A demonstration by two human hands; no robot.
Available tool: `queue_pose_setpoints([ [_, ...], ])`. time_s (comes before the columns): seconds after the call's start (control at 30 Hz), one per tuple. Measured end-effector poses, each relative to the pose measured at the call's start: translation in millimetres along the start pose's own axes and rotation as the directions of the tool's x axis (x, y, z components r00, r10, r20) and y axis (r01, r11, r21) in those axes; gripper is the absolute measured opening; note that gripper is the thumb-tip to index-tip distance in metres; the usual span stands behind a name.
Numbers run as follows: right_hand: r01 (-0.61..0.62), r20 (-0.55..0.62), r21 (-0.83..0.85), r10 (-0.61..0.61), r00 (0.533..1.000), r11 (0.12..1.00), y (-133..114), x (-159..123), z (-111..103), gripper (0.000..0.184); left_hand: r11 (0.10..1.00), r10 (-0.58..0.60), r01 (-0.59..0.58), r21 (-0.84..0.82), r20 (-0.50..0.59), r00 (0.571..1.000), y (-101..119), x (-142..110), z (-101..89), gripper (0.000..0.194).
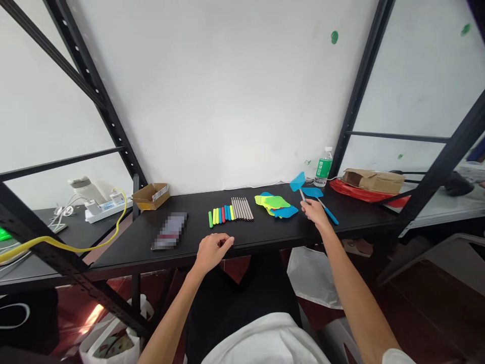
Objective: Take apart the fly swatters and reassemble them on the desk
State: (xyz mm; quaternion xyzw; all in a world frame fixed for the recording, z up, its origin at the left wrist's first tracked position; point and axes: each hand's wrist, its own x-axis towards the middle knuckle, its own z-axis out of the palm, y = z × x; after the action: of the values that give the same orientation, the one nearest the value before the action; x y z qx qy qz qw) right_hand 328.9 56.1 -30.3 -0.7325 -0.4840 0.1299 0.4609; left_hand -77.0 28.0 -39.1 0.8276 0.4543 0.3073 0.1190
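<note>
One blue swatter (298,182) pinched in right hand (312,209), left hand (213,248) relaxed, thumb apart, coloured tubes (223,214) beyond

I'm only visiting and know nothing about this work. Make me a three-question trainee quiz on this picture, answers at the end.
1. Multiple choice: what does the right hand hold?
a) a yellow cable
b) a blue paddle on a rod
c) a cardboard box

2. True or false: the row of metal rods lies between the coloured tubes and the pile of flat pieces.

3. Fill in the colour: the clear bottle has a ____ label.

Key: 1 b; 2 true; 3 green.
</note>
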Motion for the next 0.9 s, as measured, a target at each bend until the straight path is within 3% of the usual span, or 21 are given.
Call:
queue_pose_setpoints([
  [0.17, -0.134, -0.032, -0.142, 0.131, 0.991, 0.981, 18.3, 10.7, -16.6, 0.049, 1.000, 0.017, -0.017, 0.009, -0.015, 1.000, -1.3, 0.1, 0.7, 0.043],
  [0.37, -0.082, 0.029, -0.399, 0.101, 0.994, 0.914, 19.9, 8.8, -19.9, 0.064, 1.000, -0.005, 0.005, 0.026, -0.006, 1.000, 0.4, 0.1, 0.0, 0.042],
  [0.57, -0.089, 0.023, -0.505, 0.117, 0.993, 0.859, 8.5, -7.0, -18.2, 0.057, 1.000, -0.004, 0.004, 0.019, -0.017, 1.000, 0.1, -0.3, 0.7, 0.041],
  [0.77, -0.030, -0.008, -0.539, 0.031, 0.999, 0.842, 8.3, -7.0, -17.0, 0.050, 1.000, -0.005, 0.005, 0.011, -0.034, 0.999, -1.6, 0.1, 1.8, 0.039],
  [0.9, 0.076, -0.014, -0.491, -0.095, 0.995, 0.868, -1.7, -7.6, -9.3, 0.045, 0.999, 0.024, -0.028, -0.031, -0.104, 0.994, -2.3, 0.6, 0.8, 0.031],
])
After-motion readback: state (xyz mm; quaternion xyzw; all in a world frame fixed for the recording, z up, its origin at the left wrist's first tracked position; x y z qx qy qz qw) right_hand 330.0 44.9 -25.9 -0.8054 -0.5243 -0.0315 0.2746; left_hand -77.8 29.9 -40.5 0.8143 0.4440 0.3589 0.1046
